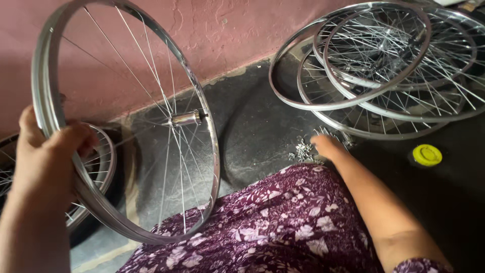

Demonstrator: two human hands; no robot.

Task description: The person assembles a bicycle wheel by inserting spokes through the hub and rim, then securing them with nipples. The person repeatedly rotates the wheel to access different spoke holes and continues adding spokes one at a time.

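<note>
A spoked bicycle wheel (126,119) stands upright at the left, its rim clasped in the closed left hand (48,154), its lower edge resting on a purple floral lap (273,227); the right hand (328,146) reaches into a heap of small metal nipples (303,150), its fingers hidden, so the grip cannot be told; around lie a dark concrete floor (252,126), a pink plastered wall (212,30), a stack of roughly four wheels (379,65), one yellow cap (427,155).
</note>
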